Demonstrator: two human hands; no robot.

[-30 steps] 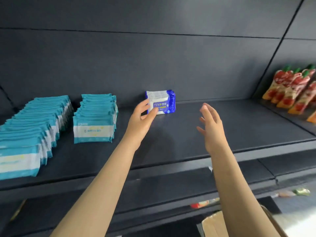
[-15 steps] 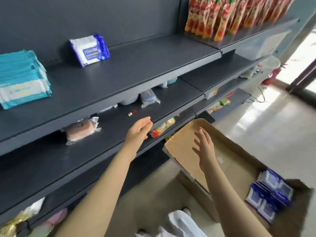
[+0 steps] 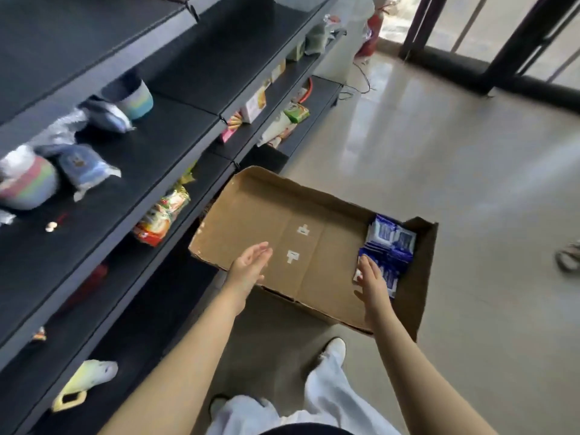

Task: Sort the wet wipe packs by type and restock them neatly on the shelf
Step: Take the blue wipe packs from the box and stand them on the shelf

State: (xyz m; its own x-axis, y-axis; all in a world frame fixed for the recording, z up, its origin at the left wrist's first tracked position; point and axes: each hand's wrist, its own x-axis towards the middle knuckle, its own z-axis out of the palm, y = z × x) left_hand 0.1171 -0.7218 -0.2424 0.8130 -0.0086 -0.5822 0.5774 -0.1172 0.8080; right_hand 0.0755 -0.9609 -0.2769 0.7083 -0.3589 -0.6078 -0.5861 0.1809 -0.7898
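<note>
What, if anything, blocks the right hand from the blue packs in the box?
Nothing visible. The right hand is open right at the near edge of the blue wet wipe packs, which lie uncovered in the open cardboard box. The left hand hovers aside, over bare cardboard.

A striped cup (image 3: 136, 100) stands near a blue bag (image 3: 108, 116). Lower down lies an orange and green snack bag (image 3: 163, 216). A green box (image 3: 296, 112) sits farther back. A red fire extinguisher (image 3: 372, 32) stands on the shiny floor (image 3: 455, 171) by the glass doors (image 3: 489, 23).
</note>
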